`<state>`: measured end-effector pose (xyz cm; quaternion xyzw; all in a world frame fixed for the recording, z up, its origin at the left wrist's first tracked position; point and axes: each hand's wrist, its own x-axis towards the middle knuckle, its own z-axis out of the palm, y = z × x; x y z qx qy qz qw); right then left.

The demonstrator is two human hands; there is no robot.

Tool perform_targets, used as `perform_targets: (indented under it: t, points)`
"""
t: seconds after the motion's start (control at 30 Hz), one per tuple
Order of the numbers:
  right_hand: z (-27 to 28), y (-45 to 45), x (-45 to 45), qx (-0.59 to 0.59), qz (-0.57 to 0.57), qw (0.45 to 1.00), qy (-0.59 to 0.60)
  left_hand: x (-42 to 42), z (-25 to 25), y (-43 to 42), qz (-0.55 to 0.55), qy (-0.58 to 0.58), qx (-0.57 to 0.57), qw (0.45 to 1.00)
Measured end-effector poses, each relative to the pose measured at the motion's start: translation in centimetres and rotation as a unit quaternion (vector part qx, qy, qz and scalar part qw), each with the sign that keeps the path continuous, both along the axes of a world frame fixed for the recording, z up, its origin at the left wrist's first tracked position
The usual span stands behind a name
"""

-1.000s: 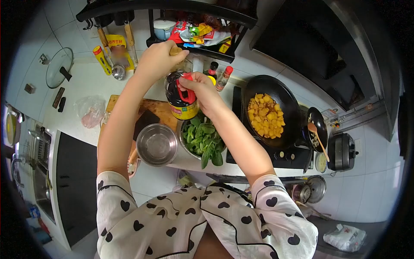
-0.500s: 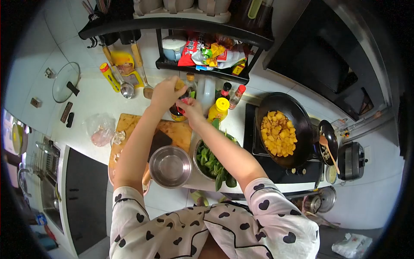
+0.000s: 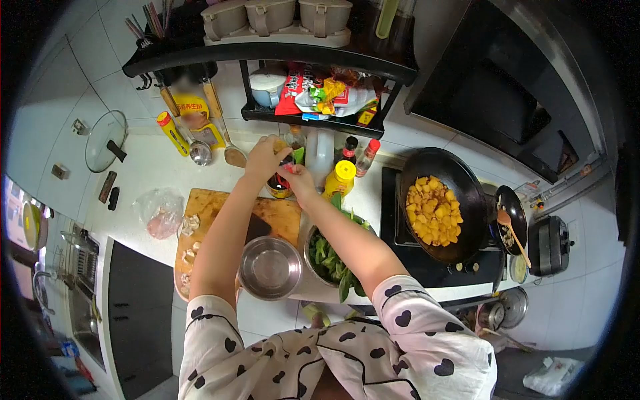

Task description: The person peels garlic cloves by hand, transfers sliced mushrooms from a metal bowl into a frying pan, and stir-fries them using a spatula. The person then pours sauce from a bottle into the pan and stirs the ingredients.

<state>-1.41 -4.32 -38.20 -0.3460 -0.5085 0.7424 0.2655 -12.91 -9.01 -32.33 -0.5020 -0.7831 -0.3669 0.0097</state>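
Observation:
At the back of the counter, my left hand [image 3: 265, 160] is closed over the top of a dark sauce bottle [image 3: 279, 188] with a red and yellow label. My right hand [image 3: 299, 181] grips the same bottle from the right, its fingers near the neck. Both hands cover much of the bottle's upper part. Close behind my fingers stands a clear bottle [image 3: 295, 137]. To the right are a large translucent jug [image 3: 321, 152], a yellow-capped jar [image 3: 340, 178], and red-capped [image 3: 367, 158] and black-capped [image 3: 348, 149] sauce bottles.
A wooden cutting board [image 3: 212, 207] holds garlic and a dark cleaver [image 3: 259, 228]. In front are a steel bowl [image 3: 270, 268] and a bowl of green leaves [image 3: 327, 257]. Rightward, a wok [image 3: 470, 207] holds yellow chunks beside a small pan [image 3: 513, 200]. A black shelf [image 3: 267, 53] overhangs the counter.
The camera view has shifted slightly, so the counter sits a little lower and further right. Both hands stay on the sauce bottle, with little visible change in their grip.

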Motion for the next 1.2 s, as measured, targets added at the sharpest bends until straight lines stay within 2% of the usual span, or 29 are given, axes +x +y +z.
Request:
perform_targets:
  t: [0.03,0.07,0.17,0.2,0.23,0.33,0.43,0.47,0.5,0.57,0.6,0.73,0.83,1.03,1.13,1.2]
  points:
    - [0.1,0.2,-0.2,0.009,-0.008,1.0,-0.013,0.0,-0.1,-0.2,0.005,-0.024,0.004,1.0]
    - [-1.7,0.6,-0.9,0.069,-0.038,0.995,-0.059,0.0,-0.3,-0.6,0.009,-0.049,0.006,0.999]
    - [4.0,-0.9,2.5,0.084,0.001,0.996,0.027,-1.1,-2.6,-1.8,-0.023,-0.182,0.046,0.982]
    - [3.5,-0.2,3.1,0.097,0.046,0.994,0.024,-0.4,-2.9,-2.8,-0.024,-0.233,0.079,0.969]
    - [4.9,-0.4,4.5,0.101,0.056,0.993,0.031,1.0,-2.6,-3.5,-0.025,-0.284,0.109,0.952]
    - [8.0,-1.1,9.3,0.1,0.095,0.989,0.053,6.6,0.9,-5.5,-0.016,-0.309,0.117,0.944]
    - [11.0,-1.4,14.1,0.076,0.112,0.989,0.058,12.0,4.1,-5.2,-0.083,-0.471,0.072,0.875]
    - [11.8,-1.3,15.6,0.079,0.095,0.99,0.063,14.1,6.0,-4.9,-0.085,-0.519,0.019,0.85]
    - [11.2,-0.5,17.1,0.104,0.092,0.987,0.084,16.1,6.4,-4.1,-0.104,-0.582,0.015,0.806]
    - [13.4,0.3,21.1,0.129,0.063,0.988,0.063,19.7,6.1,-2.0,-0.154,-0.683,0.033,0.713]
    - [14.0,1.0,23.2,0.159,0.042,0.986,0.034,21.9,6.4,-0.8,-0.179,-0.69,0.044,0.7]
    - [14.9,5.3,32.6,0.203,-0.041,0.978,0.011,31.4,8.8,3.9,-0.244,-0.645,0.012,0.724]
    - [15.6,9.1,41.2,0.246,-0.09,0.965,0.005,39.7,10.2,7.8,-0.254,-0.621,-0.006,0.741]
    - [14.4,18.6,61.5,0.267,-0.137,0.953,-0.035,57.5,8.8,16.2,-0.296,-0.621,-0.041,0.724]
    - [13.4,21.5,71.1,0.324,-0.171,0.919,-0.144,65.4,7.4,18.7,-0.304,-0.643,-0.074,0.699]
    - [11.0,24.2,77.1,0.35,-0.163,0.896,-0.219,69.4,7.0,19.5,-0.29,-0.63,-0.11,0.712]
